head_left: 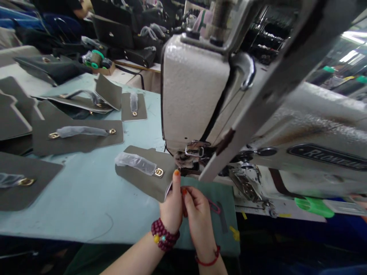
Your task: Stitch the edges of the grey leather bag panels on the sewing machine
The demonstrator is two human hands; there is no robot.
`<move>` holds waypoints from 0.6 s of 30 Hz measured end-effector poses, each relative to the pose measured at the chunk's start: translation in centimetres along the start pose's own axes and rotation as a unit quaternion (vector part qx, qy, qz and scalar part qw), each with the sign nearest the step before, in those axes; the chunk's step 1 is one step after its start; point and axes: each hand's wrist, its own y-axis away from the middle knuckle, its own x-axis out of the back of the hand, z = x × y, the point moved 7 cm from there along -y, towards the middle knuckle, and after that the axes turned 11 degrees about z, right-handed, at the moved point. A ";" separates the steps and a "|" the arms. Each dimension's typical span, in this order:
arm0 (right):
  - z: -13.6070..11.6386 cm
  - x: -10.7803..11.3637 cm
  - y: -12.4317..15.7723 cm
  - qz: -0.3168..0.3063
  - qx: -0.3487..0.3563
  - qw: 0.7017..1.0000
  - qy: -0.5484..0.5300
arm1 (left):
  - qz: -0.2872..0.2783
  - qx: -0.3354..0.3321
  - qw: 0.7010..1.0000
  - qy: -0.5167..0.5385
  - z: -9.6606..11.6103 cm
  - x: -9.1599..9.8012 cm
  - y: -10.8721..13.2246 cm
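A grey leather panel with a gold clasp and a plastic-wrapped strap lies under the head of a white sewing machine. My left hand, with a dark red bead bracelet, pinches the panel's near edge right at the presser foot. My right hand, wearing a thin red cord, is closed beside it, fingertips touching the same edge. What the right fingers grip is too small to make out.
Several more grey panels with wrapped handles lie across the pale blue table to the left. Black bags and thread spools are stacked at the back. The machine arm fills the right side. A green tool lies at right.
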 end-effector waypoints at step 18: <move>-2.4 -4.6 -2.8 0.100 0.055 0.993 0.002 | -0.415 -0.625 0.563 -0.346 10.6 1.0 -8.5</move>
